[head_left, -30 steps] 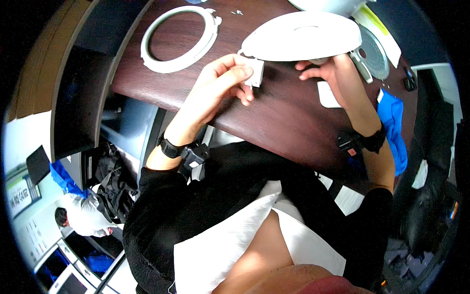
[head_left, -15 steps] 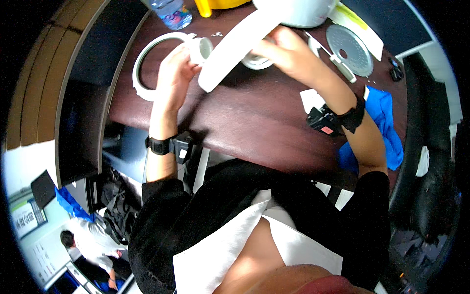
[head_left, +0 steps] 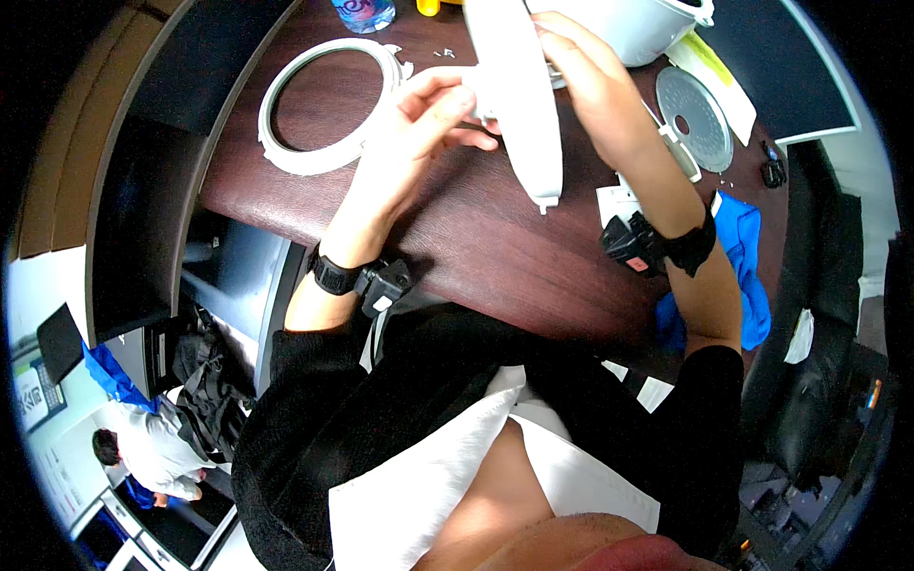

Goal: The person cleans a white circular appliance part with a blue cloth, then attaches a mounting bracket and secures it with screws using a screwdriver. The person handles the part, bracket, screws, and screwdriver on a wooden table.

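Head view, looking down at a dark reddish-brown wooden desk (head_left: 447, 238). Both hands hold a white curved plastic lid panel (head_left: 519, 105) on edge above the desk. Right hand (head_left: 590, 71) wraps its fingers over the panel's upper part; left hand (head_left: 419, 119) pinches its left face between thumb and forefingers, perhaps with a small white piece, too small to tell. A white plastic ring (head_left: 319, 100), a grey perforated metal disc (head_left: 695, 119) and a white appliance body (head_left: 633, 24) lie apart, suggesting the appliance is already apart; reassembly looks unfinished.
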Action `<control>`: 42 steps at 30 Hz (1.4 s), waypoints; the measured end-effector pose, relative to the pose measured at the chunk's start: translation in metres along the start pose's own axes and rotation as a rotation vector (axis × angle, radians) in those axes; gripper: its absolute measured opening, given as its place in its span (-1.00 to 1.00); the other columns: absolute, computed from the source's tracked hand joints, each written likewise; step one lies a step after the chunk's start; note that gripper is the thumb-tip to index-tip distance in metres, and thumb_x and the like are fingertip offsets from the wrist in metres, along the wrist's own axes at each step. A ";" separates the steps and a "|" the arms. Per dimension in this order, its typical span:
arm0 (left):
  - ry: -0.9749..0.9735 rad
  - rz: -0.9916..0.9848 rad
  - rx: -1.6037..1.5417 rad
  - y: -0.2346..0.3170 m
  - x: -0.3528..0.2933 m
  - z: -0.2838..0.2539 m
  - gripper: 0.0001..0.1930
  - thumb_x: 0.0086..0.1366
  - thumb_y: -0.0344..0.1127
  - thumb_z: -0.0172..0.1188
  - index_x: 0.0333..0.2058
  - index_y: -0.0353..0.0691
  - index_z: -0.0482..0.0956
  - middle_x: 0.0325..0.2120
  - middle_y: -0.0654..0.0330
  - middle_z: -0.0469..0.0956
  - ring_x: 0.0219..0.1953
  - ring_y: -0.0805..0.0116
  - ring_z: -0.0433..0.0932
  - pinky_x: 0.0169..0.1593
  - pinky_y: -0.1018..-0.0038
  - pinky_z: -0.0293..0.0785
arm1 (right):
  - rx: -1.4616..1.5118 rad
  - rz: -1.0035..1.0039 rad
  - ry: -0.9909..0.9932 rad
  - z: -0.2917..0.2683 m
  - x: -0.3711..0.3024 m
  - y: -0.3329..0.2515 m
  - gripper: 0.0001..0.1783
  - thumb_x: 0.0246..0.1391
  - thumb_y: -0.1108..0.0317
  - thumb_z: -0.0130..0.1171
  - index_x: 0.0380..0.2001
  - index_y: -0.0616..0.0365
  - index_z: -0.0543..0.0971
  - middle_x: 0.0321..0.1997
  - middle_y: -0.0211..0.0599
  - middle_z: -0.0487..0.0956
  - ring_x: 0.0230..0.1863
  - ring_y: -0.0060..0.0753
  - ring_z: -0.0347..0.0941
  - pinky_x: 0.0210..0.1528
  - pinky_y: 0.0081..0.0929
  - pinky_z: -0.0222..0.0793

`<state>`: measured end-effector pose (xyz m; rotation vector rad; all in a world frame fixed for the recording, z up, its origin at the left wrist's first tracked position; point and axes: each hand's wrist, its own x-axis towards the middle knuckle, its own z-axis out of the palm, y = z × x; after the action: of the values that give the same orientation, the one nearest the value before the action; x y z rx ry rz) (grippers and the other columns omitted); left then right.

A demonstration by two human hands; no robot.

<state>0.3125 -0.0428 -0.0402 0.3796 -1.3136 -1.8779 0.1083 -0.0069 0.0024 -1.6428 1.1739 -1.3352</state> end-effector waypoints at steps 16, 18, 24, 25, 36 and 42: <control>0.096 -0.061 -0.377 -0.026 -0.022 -0.012 -0.63 0.40 -0.23 0.07 0.08 -0.33 0.36 -0.05 0.09 0.52 -0.02 0.30 0.56 0.01 0.34 0.59 | 0.102 0.245 0.108 0.039 -0.041 -0.001 -0.45 0.32 -0.09 -0.10 -0.17 0.26 0.50 -0.33 -0.35 0.52 -0.31 -0.64 0.43 -0.27 -0.68 0.35; 0.126 -0.077 -0.367 -0.029 -0.025 -0.014 -0.62 0.40 -0.22 0.07 0.08 -0.32 0.36 -0.05 0.10 0.51 -0.02 0.30 0.56 0.02 0.35 0.59 | 0.211 0.398 0.075 0.032 -0.041 0.003 -0.48 0.31 -0.06 -0.04 -0.18 0.27 0.51 -0.33 -0.34 0.51 -0.34 -0.60 0.43 -0.32 -0.67 0.34; 0.120 -0.097 -0.442 -0.038 -0.027 -0.023 -0.60 0.39 -0.20 0.10 0.08 -0.32 0.37 -0.04 0.10 0.51 -0.02 0.31 0.56 0.01 0.37 0.59 | -0.101 0.295 0.012 0.029 -0.026 -0.009 -0.23 0.37 -0.16 -0.38 -0.22 0.46 0.50 -0.52 -0.09 0.57 -0.49 -0.27 0.53 -0.31 -0.42 0.48; 0.106 -0.100 -0.448 -0.040 -0.028 -0.026 -0.59 0.38 -0.19 0.10 0.08 -0.33 0.38 -0.03 0.10 0.52 -0.02 0.31 0.56 0.01 0.37 0.59 | -0.129 0.268 0.008 0.030 -0.025 -0.008 -0.30 0.37 -0.09 -0.33 -0.21 0.45 0.50 -0.50 -0.06 0.57 -0.46 -0.21 0.54 -0.29 -0.39 0.48; -0.035 -0.069 -0.481 -0.041 -0.028 -0.027 -0.61 0.37 -0.30 0.12 0.09 -0.38 0.38 -0.05 0.04 0.53 -0.02 0.28 0.56 0.06 0.30 0.56 | -0.434 -0.174 0.083 0.046 -0.014 0.007 -0.48 0.27 0.14 -0.01 0.08 0.40 0.31 -0.06 0.28 0.47 -0.10 0.21 0.49 -0.07 -0.09 0.41; 0.000 -0.054 -0.455 -0.044 -0.027 -0.029 -0.58 0.36 -0.31 0.13 0.12 -0.35 0.35 -0.02 0.07 0.52 -0.01 0.27 0.55 0.07 0.27 0.55 | -0.338 -0.176 0.017 0.042 -0.018 0.002 -0.46 0.18 0.30 0.13 0.12 0.42 0.28 -0.09 0.23 0.50 -0.13 0.02 0.53 -0.09 -0.28 0.45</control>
<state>0.3291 -0.0349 -0.0961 0.1771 -0.8441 -2.1484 0.1484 0.0083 -0.0143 -2.0179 1.3476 -1.3115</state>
